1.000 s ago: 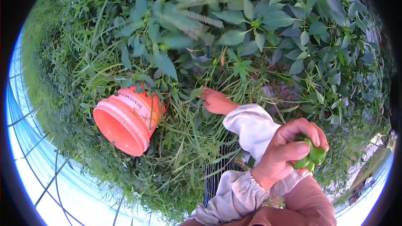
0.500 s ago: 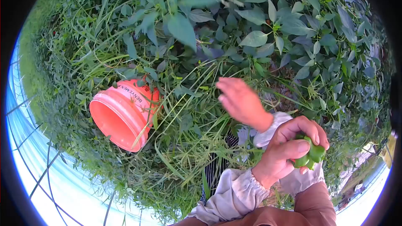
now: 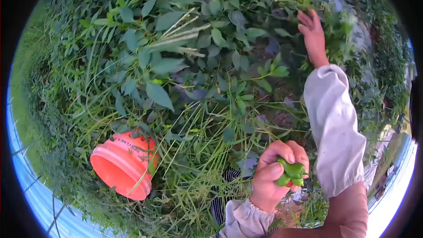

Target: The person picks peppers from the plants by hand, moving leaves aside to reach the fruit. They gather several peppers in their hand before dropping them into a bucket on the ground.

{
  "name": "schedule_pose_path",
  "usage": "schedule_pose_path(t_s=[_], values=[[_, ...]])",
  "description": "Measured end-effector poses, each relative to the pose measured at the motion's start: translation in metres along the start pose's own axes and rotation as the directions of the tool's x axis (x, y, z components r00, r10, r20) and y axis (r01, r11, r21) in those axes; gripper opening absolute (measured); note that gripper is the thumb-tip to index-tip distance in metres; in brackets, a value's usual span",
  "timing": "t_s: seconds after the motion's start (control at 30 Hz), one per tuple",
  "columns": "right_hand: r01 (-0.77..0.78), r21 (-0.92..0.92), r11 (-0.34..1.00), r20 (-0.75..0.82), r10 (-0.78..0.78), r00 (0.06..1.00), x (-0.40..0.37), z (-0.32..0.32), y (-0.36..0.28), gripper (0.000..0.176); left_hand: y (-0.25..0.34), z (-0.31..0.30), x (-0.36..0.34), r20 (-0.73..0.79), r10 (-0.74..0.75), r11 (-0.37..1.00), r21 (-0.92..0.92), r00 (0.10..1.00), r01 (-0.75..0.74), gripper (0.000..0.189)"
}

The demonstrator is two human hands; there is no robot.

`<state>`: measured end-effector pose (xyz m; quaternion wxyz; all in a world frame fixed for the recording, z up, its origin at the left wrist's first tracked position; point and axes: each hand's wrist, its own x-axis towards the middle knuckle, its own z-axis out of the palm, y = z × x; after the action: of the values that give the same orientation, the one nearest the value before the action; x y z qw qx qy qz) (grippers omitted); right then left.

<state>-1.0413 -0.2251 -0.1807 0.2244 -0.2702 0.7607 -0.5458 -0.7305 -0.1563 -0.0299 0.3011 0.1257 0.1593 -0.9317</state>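
Note:
My left hand [image 3: 271, 178] is low in the view, closed around a green pepper [image 3: 291, 172] with a little red showing underneath. My right arm, in a pale sleeve [image 3: 335, 128], stretches up the right side. Its hand, my right hand [image 3: 312, 35], has its fingers apart among the leaves of a pepper plant [image 3: 246, 31] and holds nothing that I can see. An orange bucket [image 3: 121, 165] lies tilted in the grass at the lower left, its mouth facing the lower left, well apart from both hands.
Dense leafy plants and long grass [image 3: 198, 123] fill most of the view. Bare soil [image 3: 282, 117] shows between the stems near the middle right. A bright greenhouse cover with thin frame lines [image 3: 44, 202] runs along the lower left edge.
My right hand has swung from near the bucket up and to the right into the plant's leaves. My left hand with the pepper has shifted down and left; the view has tilted.

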Motion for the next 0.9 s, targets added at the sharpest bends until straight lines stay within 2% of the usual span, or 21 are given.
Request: schedule_pose_path(t_s=[0.03, 0.07, 0.13, 0.17, 0.33, 0.4, 0.47, 0.53, 0.57, 0.63, 0.67, 0.73, 0.77, 0.8, 0.83, 0.87, 0.9], values=[[-0.098, 0.162, 0.982, 0.005, 0.098, 0.995, -0.003, -0.006, -0.001, 0.063, 0.0, 0.0, 0.001, -0.006, 0.021, 1.0, 0.007, 1.0, -0.021, 0.024], [-0.094, 0.155, 0.983, 0.001, 0.095, 0.995, -0.003, -0.01, -0.002, 0.063, 0.0, -0.001, 0.001, -0.017, 0.045, 0.999, 0.014, 0.999, -0.045, 0.024], [-0.171, 0.404, 0.899, 0.06, 0.161, 0.985, -0.002, -0.013, -0.008, 0.061, 0.0, -0.003, 0.0, -0.021, 0.033, 0.999, 0.003, 0.999, -0.033, 0.024], [-0.175, 0.465, 0.868, 0.081, 0.155, 0.984, 0.0, -0.013, -0.015, 0.059, 0.0, -0.004, 0.0, -0.024, 0.025, 1.0, 0.001, 0.999, -0.025, 0.024], [-0.266, 0.552, 0.791, 0.156, 0.215, 0.964, 0.01, -0.014, -0.041, 0.052, 0.0, -0.005, 0.002, -0.007, 0.001, 1.0, -0.008, 1.0, -0.002, 0.024], [-0.436, 0.497, 0.75, 0.344, 0.291, 0.893, 0.011, -0.021, -0.044, 0.046, 0.001, -0.004, 0.002, -0.03, 0.004, 1.0, 0.008, 1.0, -0.004, 0.026], [-0.422, 0.464, 0.779, 0.339, 0.284, 0.897, 0.009, -0.024, -0.042, 0.04, 0.002, 0.001, 0.003, -0.066, 0.011, 1.0, 0.017, 0.998, -0.01, 0.026], [-0.443, 0.363, 0.82, 0.504, 0.228, 0.833, 0.008, -0.031, -0.035, 0.032, 0.005, 0.002, 0.002, -0.109, 0.014, 1.0, 0.022, 0.994, -0.011, 0.026], [-0.445, 0.356, 0.822, 0.5, 0.235, 0.834, 0.01, -0.034, -0.031, 0.032, 0.005, -0.001, 0.003, -0.062, 0.019, 0.999, 0.03, 0.998, -0.017, 0.027], [-0.53, 0.61, 0.59, 0.57, 0.138, 0.81, 0.01, -0.042, -0.028, 0.023, 0.008, -0.005, 0.005, -0.013, 0.017, 1.0, 0.019, 1.0, -0.016, 0.025], [-0.53, 0.606, 0.593, 0.565, 0.148, 0.812, 0.008, -0.047, -0.03, 0.023, 0.008, -0.006, 0.005, -0.017, 0.009, 1.0, 0.011, 1.0, -0.009, 0.025], [-0.444, 0.554, 0.704, 0.6, 0.031, 0.8, 0.004, -0.053, -0.04, 0.017, 0.009, -0.007, 0.005, -0.044, 0.013, 0.999, -0.048, 0.999, -0.015, 0.019], [-0.386, 0.402, 0.831, 0.557, 0.112, 0.823, -0.002, -0.053, -0.046, 0.02, 0.01, -0.007, 0.005, -0.052, 0.013, 0.999, -0.043, 0.999, -0.015, 0.018], [-0.387, 0.395, 0.833, 0.558, 0.117, 0.821, -0.01, -0.054, -0.053, 0.02, 0.009, -0.006, 0.005, -0.053, 0.013, 0.999, -0.05, 0.999, -0.015, 0.018], [-0.271, 0.072, 0.96, 0.595, 0.176, 0.784, -0.018, -0.05, -0.065, 0.026, 0.009, -0.006, 0.006, -0.071, 0.008, 0.999, -0.041, 0.997, -0.011, 0.018], [-0.108, -0.254, 0.961, 0.609, 0.246, 0.754, -0.023, -0.047, -0.073, 0.033, 0.009, -0.006, 0.006, -0.087, 0.006, 1.0, -0.03, 0.996, -0.008, 0.018], [0.286, -0.455, 0.844, 0.706, 0.145, 0.693, -0.025, -0.046, -0.077, 0.045, 0.008, -0.006, 0.005, -0.088, 0.008, 0.999, -0.032, 0.996, -0.011, 0.018]])
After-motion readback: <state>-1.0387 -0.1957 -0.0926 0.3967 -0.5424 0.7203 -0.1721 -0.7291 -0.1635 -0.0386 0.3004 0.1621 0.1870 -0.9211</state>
